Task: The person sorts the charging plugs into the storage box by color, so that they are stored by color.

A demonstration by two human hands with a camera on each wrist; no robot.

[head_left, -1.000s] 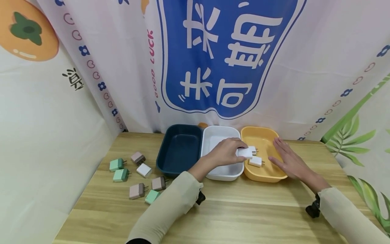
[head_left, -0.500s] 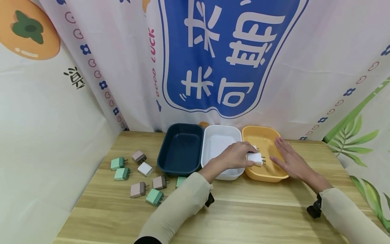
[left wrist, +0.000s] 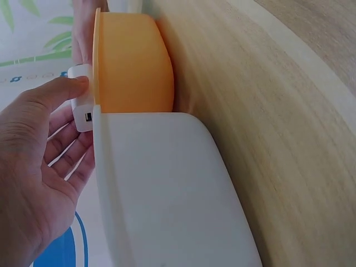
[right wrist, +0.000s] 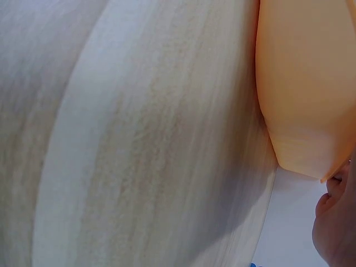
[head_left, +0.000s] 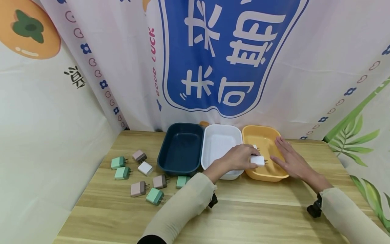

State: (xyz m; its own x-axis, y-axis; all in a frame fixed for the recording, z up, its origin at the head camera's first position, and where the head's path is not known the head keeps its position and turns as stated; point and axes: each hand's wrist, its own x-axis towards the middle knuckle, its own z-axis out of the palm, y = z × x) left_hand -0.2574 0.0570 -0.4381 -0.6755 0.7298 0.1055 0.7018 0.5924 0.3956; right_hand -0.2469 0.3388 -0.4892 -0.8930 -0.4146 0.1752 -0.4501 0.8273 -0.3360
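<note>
Between thumb and fingers, my left hand (head_left: 239, 157) pinches a white charger (head_left: 257, 160) over the left part of the yellow tray (head_left: 265, 176). In the left wrist view the left hand (left wrist: 41, 150) grips the same charger (left wrist: 83, 103), its port end showing, beside the tray rims. Another white charger (head_left: 255, 147) is partly hidden behind the left fingers. My right hand (head_left: 290, 159) lies at the yellow tray's right rim with its fingers straight, holding nothing. At the edge of the right wrist view, part of the right hand (right wrist: 336, 222) shows by the yellow tray (right wrist: 308, 83).
A white tray (head_left: 220, 135) and a dark blue tray (head_left: 182, 162) stand left of the yellow one. On the table's left lie several green chargers (head_left: 154, 196), several pink ones (head_left: 138, 188) and one white charger (head_left: 145, 168). A printed curtain (head_left: 137, 67) hangs behind.
My left hand has moved right with its white charger, from the white tray's edge to over the yellow tray, then slightly lower. The right hand has stayed at the rim.
</note>
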